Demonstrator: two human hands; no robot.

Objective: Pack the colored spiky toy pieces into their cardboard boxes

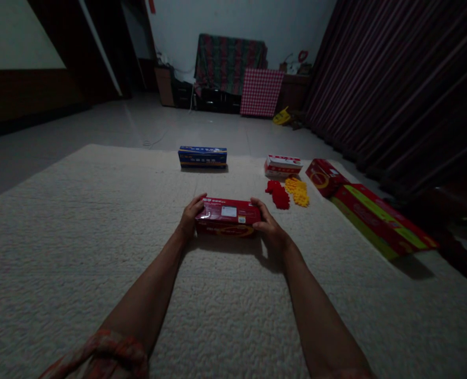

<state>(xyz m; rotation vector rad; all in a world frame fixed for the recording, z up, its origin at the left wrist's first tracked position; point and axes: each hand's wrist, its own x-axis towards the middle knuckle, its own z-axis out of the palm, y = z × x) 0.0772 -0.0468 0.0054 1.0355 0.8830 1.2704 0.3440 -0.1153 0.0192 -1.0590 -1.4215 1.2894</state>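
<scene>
A dark red cardboard box (228,218) with a white label and a yellow ring print is between my two hands. My left hand (191,217) grips its left end, fingers over the far top corner. Around the right end is my right hand (270,225), with the thumb on the near side and fingers at the back corner. Whether the box rests on the pale quilted cover (217,305) or hangs just above it, I cannot tell. Beyond it to the right lie a red knobbly piece (278,195) and a yellow knobbly piece (297,191).
A blue box (202,157) stands behind, near the cover's far edge. To the right are a white-and-red box (282,166), another red box (325,178) and a long red and yellow-green box (383,221). Dark curtains (395,79) hang along the right side.
</scene>
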